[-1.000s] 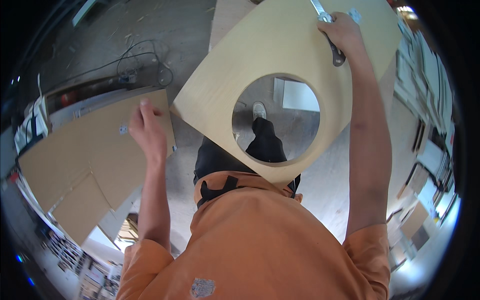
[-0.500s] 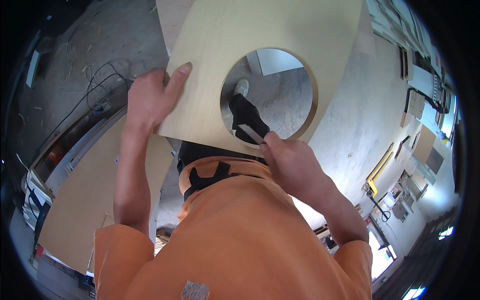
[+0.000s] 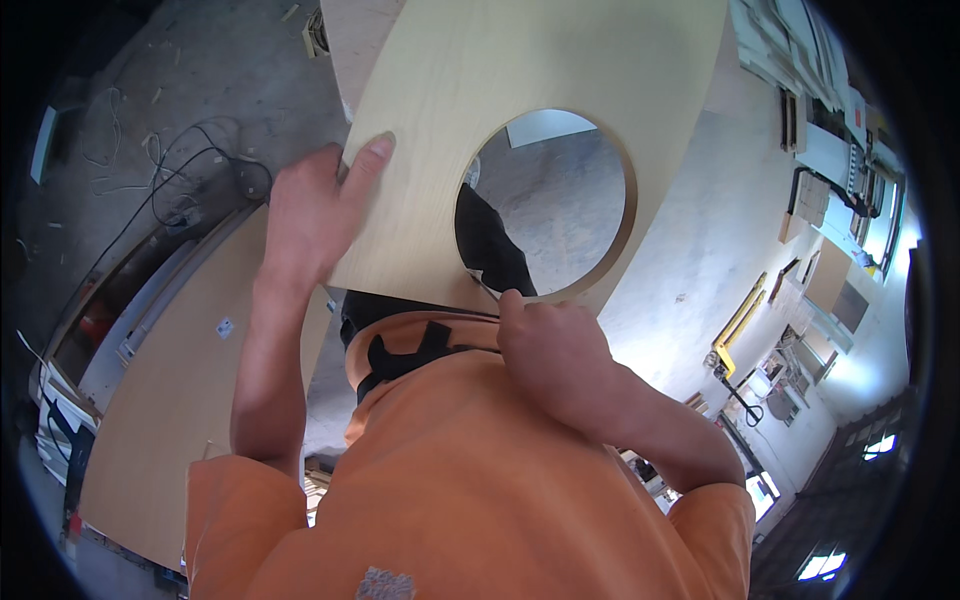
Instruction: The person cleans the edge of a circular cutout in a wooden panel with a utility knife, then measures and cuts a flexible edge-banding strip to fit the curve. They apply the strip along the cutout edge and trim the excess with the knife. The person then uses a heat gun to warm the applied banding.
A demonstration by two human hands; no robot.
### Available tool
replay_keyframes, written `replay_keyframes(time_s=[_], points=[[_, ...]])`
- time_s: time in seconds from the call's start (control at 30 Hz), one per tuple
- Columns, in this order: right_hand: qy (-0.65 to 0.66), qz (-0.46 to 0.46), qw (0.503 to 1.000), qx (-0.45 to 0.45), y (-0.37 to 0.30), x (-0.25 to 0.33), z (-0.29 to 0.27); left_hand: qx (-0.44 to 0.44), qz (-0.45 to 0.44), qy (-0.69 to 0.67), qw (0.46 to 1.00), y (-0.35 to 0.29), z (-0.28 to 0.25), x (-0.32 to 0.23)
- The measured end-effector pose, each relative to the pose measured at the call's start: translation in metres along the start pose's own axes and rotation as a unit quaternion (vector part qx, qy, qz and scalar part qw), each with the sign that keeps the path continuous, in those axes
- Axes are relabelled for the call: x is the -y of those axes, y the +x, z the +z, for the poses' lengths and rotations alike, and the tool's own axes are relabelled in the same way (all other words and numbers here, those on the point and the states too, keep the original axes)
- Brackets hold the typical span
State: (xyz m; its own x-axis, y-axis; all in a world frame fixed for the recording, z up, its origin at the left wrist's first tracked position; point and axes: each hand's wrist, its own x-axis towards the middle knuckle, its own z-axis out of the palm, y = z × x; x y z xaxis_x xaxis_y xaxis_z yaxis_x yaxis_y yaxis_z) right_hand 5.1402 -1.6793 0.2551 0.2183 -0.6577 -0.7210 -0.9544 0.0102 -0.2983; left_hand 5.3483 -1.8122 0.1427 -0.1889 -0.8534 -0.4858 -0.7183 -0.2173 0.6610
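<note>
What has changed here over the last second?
The left hand was in the air and has taken hold of the left edge of the pale board, thumb on top. The right hand has come from the board's far right part back toward the body, to the near side of the round hole's rim. It still holds a bladed tool; a dark-trousered leg still shows through the hole.
</note>
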Motion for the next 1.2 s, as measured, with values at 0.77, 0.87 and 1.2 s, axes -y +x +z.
replay_keyframes(time_s=[0.77, 0.87, 1.2], points=[[-0.151, -0.056, 0.983, 0.088, 0.03, 0.009, -0.006, 0.022, 0.01, -0.1, 0.995, 0.0, 0.001, 0.004], [-0.15, -0.065, 0.979, 0.122, 0.034, 0.001, -0.011, 0.042, -0.022, -0.08, 0.996, -0.001, 0.0, 0.004], [-0.185, -0.157, 0.967, 0.072, 0.034, -0.018, -0.007, -0.006, 0.02, -0.104, 0.994, -0.003, 0.008, 0.005]])
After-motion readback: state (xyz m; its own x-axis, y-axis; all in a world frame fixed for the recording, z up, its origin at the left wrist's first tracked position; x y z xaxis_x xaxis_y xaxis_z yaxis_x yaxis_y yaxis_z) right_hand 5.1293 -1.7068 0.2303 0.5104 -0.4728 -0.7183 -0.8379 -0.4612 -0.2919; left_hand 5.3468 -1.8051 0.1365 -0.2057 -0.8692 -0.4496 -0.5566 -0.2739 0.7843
